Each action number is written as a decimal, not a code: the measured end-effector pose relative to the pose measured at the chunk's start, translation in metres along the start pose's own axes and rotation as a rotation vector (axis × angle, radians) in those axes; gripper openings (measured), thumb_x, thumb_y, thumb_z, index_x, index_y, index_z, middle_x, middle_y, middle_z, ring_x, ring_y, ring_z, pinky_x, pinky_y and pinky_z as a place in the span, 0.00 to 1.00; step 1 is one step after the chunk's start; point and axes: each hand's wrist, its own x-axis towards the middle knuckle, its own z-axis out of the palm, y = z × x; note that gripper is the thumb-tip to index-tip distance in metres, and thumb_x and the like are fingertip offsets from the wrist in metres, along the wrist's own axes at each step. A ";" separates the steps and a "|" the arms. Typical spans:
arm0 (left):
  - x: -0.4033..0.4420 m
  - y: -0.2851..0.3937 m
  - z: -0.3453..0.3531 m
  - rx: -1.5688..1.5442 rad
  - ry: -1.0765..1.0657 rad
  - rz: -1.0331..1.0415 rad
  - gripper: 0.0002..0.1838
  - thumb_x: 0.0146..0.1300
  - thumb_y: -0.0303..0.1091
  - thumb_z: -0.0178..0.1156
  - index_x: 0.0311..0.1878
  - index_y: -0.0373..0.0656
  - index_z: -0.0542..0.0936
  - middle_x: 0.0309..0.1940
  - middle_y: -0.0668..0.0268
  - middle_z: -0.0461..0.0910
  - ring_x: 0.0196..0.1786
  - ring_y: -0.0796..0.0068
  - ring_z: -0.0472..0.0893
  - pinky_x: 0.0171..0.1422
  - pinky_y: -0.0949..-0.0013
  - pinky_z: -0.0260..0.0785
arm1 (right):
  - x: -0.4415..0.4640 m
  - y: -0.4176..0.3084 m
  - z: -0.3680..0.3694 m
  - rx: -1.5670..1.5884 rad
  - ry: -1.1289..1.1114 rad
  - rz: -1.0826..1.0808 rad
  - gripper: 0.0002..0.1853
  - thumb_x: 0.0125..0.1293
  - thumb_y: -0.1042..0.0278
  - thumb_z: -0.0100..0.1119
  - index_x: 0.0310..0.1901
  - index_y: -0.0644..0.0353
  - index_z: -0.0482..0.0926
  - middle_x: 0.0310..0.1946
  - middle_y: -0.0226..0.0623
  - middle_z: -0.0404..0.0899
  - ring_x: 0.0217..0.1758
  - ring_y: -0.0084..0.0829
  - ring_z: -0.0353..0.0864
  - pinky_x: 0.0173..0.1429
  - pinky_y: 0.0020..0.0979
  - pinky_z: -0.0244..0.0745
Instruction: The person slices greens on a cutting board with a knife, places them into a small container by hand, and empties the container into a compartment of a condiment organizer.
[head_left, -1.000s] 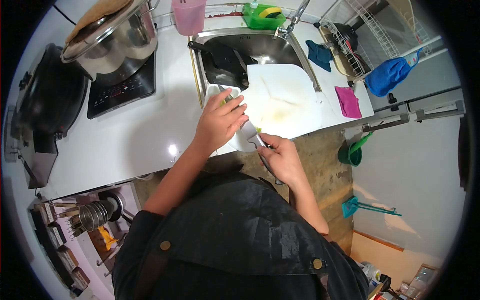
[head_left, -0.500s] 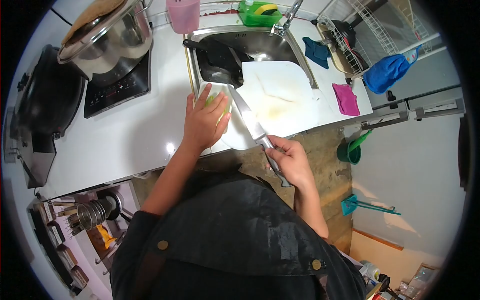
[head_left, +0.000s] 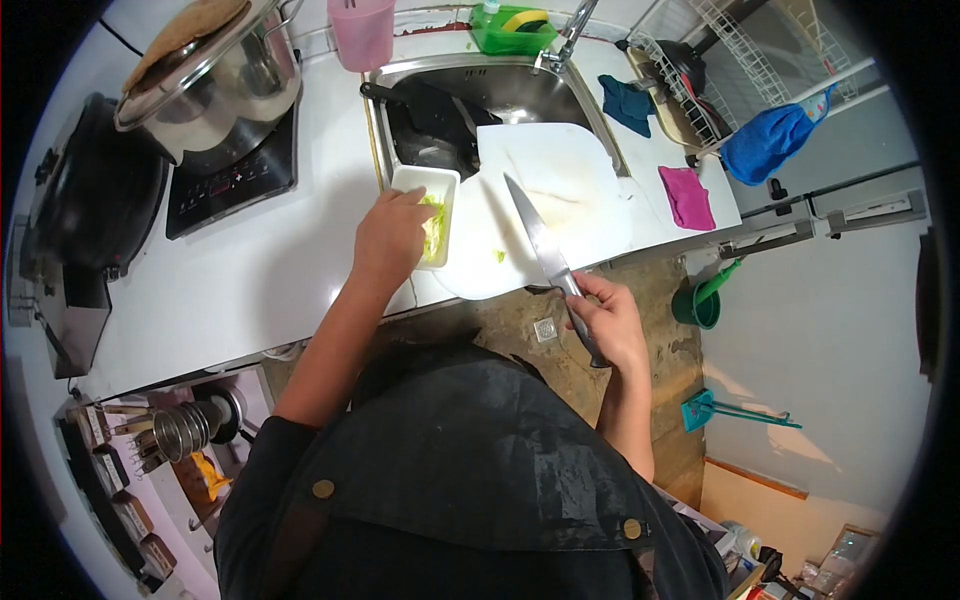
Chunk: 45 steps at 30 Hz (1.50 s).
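My right hand (head_left: 612, 325) grips the dark handle of a large knife (head_left: 540, 238), its blade slanting up and left above the white cutting board (head_left: 570, 190). At the board's left edge stands a white rectangular container (head_left: 447, 182) with chopped green pieces (head_left: 433, 232) inside. My left hand (head_left: 392, 236) is at the container's left side, its fingers bent over the rim at the green pieces; whether they pinch any is hidden. A small green bit (head_left: 500, 256) lies on the board.
Behind the board is a sink (head_left: 510, 85) holding a black pan (head_left: 435, 115). A pot (head_left: 225, 95) stands on an induction cooker (head_left: 235, 190) at the left. A pink cloth (head_left: 686, 197) and a dark teal cloth (head_left: 626, 104) lie at the right.
My left hand has moved left and down from the blade to the container, uncovering its green pieces. The knife in my right hand has swung away to the right, over the board.
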 end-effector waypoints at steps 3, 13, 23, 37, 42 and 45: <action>0.000 0.008 0.000 -0.069 0.102 0.138 0.07 0.58 0.28 0.60 0.38 0.41 0.86 0.33 0.57 0.84 0.35 0.55 0.82 0.42 0.58 0.74 | 0.000 0.032 -0.009 -0.146 0.058 0.000 0.17 0.61 0.75 0.59 0.52 0.65 0.82 0.28 0.33 0.81 0.27 0.23 0.79 0.34 0.27 0.74; -0.051 0.083 0.071 -0.171 -0.245 -0.050 0.31 0.56 0.16 0.49 0.67 0.24 0.63 0.51 0.40 0.78 0.54 0.44 0.77 0.63 0.54 0.68 | -0.023 0.103 -0.008 -0.060 0.074 0.216 0.17 0.63 0.76 0.59 0.54 0.60 0.83 0.27 0.28 0.80 0.28 0.19 0.75 0.35 0.26 0.70; -0.063 0.066 0.079 -0.302 -0.434 -0.065 0.28 0.63 0.22 0.47 0.68 0.24 0.61 0.62 0.41 0.71 0.63 0.47 0.70 0.69 0.60 0.65 | -0.030 0.095 0.013 0.127 -0.103 0.327 0.18 0.65 0.80 0.57 0.56 0.64 0.81 0.31 0.26 0.79 0.30 0.18 0.75 0.34 0.24 0.72; -0.001 0.031 0.007 0.034 0.158 0.123 0.11 0.54 0.23 0.58 0.42 0.34 0.80 0.47 0.53 0.78 0.51 0.57 0.76 0.54 0.60 0.73 | -0.028 0.004 0.014 0.185 -0.146 0.069 0.17 0.65 0.82 0.56 0.55 0.70 0.80 0.37 0.32 0.82 0.32 0.20 0.77 0.37 0.24 0.75; -0.007 0.001 0.010 -0.018 0.015 -0.006 0.03 0.53 0.23 0.62 0.31 0.38 0.82 0.38 0.54 0.81 0.42 0.53 0.79 0.48 0.58 0.73 | -0.012 0.031 0.002 0.117 -0.075 0.061 0.17 0.63 0.81 0.56 0.55 0.69 0.81 0.32 0.29 0.80 0.29 0.19 0.76 0.35 0.24 0.73; -0.005 0.003 0.008 -0.103 -0.044 -0.067 0.06 0.52 0.21 0.61 0.34 0.37 0.83 0.35 0.54 0.82 0.37 0.54 0.82 0.44 0.58 0.73 | -0.012 0.034 -0.007 0.094 0.007 0.055 0.17 0.62 0.80 0.57 0.53 0.66 0.82 0.26 0.27 0.78 0.27 0.19 0.74 0.33 0.24 0.70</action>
